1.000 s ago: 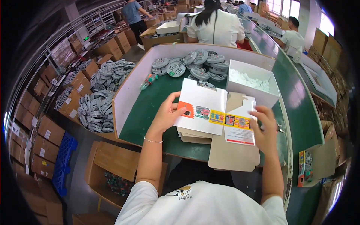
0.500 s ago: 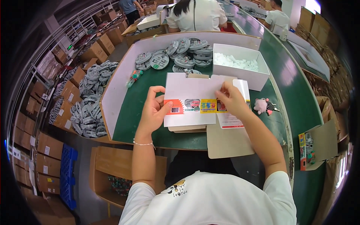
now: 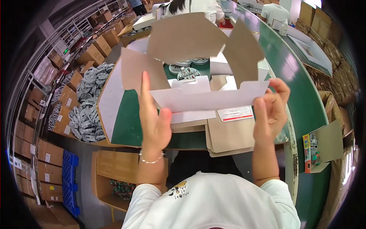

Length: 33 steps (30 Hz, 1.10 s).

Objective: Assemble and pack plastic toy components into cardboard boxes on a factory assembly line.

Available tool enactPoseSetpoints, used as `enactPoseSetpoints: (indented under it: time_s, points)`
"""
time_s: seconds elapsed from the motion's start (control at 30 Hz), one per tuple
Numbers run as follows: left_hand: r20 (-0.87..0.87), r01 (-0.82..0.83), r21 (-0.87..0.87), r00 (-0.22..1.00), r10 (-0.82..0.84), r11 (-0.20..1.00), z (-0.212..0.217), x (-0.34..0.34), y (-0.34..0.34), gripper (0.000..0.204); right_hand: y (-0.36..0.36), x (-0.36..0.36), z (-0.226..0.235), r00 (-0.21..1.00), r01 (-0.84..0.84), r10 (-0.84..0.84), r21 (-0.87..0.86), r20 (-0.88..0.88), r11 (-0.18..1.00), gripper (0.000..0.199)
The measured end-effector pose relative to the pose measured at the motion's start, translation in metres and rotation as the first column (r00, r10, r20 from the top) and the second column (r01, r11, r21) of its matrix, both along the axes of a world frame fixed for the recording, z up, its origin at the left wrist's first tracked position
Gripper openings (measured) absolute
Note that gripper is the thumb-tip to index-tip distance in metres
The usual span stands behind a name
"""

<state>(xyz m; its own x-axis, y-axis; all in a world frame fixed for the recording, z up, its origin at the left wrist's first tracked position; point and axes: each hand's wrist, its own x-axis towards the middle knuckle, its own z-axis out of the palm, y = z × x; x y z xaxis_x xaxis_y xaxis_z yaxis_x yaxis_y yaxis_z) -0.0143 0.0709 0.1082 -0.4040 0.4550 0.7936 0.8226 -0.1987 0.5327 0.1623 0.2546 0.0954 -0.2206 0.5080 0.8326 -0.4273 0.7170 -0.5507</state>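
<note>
Both hands hold a folding carton opened into a hollow sleeve above the bench, its brown inner flaps spread outward. Through its opening I see the things behind it. My left hand presses against its left end with the index finger stretched up along the side and the thumb at the near edge. My right hand grips the right end, fingers curled and thumb at the near lower corner. Flat cartons lie stacked beneath on the green bench, brown and white sides showing. Round grey parts with small fittings sit behind.
A white box behind the carton is mostly hidden. To the right, an open printed carton holds parts. Heaped grey parts fill boxes on the left. Below is an open brown box; a blue pallet stands beside it. Co-workers sit ahead.
The flat printed carton in my hands has been opened out into a sleeve and raised. My hands have moved apart, the right one further right, and the flaps now stand out.
</note>
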Motion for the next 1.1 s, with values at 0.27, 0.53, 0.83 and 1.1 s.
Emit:
enactPoseSetpoints:
  time_s: [0.27, 0.53, 0.83, 1.1]
  points:
    - [0.144, -0.104, 0.101, 0.986, 0.089, 0.989, -0.045, 0.039, 0.022, 0.056, -0.013, -0.014, -0.050, 0.940, -0.327, 0.258, -0.368, -0.225, 0.870, 0.051]
    - [-0.360, -0.109, -0.117, 0.931, 0.060, 0.987, -0.054, 0.025, 0.008, 0.055, -0.014, -0.008, -0.053, 0.925, -0.190, 0.327, -0.506, 0.195, 0.841, 0.078]
    - [-0.227, -0.122, -0.409, 0.973, 0.028, 0.904, -0.051, 0.031, 0.009, 0.056, -0.009, -0.012, -0.053, 0.879, -0.024, 0.016, 0.010, 0.477, 1.000, 0.079]
    - [-0.021, 0.061, -0.440, 0.997, -0.079, 0.896, -0.039, 0.009, 0.004, 0.054, 0.028, -0.019, -0.058, 0.819, -0.329, 0.430, -0.303, 0.381, 0.895, 0.061]
